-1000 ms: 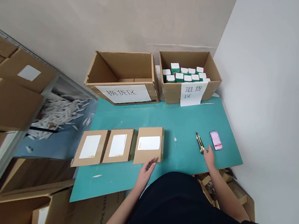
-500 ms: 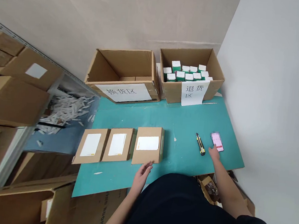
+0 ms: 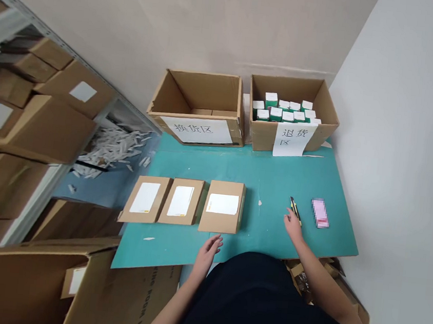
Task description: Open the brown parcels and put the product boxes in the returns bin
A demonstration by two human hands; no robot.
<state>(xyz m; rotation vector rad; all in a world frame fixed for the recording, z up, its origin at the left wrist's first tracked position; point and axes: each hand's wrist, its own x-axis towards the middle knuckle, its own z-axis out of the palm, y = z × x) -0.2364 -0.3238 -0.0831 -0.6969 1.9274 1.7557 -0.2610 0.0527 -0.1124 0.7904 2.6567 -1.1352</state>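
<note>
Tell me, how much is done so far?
Looks done: green-and-white boxes sit in a brown cardboard carton. In hand: the right hand is at a yellow-and-black utility knife. Still left: three flat cardboard parcels with white labels lie on the teal board, near the left hand.

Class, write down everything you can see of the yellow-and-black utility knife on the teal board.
The utility knife has a slim yellow-and-black handle that looks like plastic. It lies on the teal board, angled from upper left to lower right, near the board's front edge. The right hand overlaps its lower part in this view, but whether the fingers touch it cannot be told. No blade can be made out.
</note>
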